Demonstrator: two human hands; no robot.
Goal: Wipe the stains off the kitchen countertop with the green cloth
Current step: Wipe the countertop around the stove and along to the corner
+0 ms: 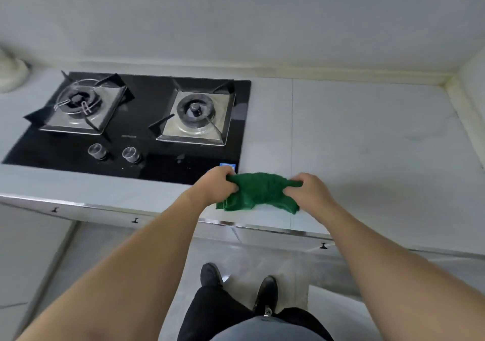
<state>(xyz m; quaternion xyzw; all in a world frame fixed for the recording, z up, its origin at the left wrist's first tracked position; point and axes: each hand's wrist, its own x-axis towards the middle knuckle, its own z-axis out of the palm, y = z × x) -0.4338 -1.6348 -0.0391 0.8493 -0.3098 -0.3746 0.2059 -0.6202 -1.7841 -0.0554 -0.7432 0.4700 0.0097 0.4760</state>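
1. Both hands are on the crumpled dark-green terry cloth [256, 192] at the near edge of the pale grey stone-look kitchen countertop [367, 136]. The left hand [217, 187] grips its left end with fingers curled round a bunch of fabric, and the right hand [307, 190] pinches and clamps the right end the same way.

2. The step in hand looks like readying the cloth, stretching or refolding it before any wiping stroke. To do it well, the person should probably gather it into a flat pad, so a broad face meets the surface and no loose corner trails.

3. Next, one hand should likely press the pad down flat and sweep in overlapping passes. The bare counter runs from twelve o'clock round to three o'clock of the cloth.

4. Care is needed at ten o'clock, where the black glass two-burner gas hob [136, 120] sits just beside the left hand. A loose stroke could snag a pan support.

5. The cloth itself: deep green, soft and nubbly, bunched along the middle, folded layers showing at its lower left corner. It seems partly lifted between the hands, with its lower edges on the counter.

6. Stains are hard to make out; only faint marks show near two o'clock.
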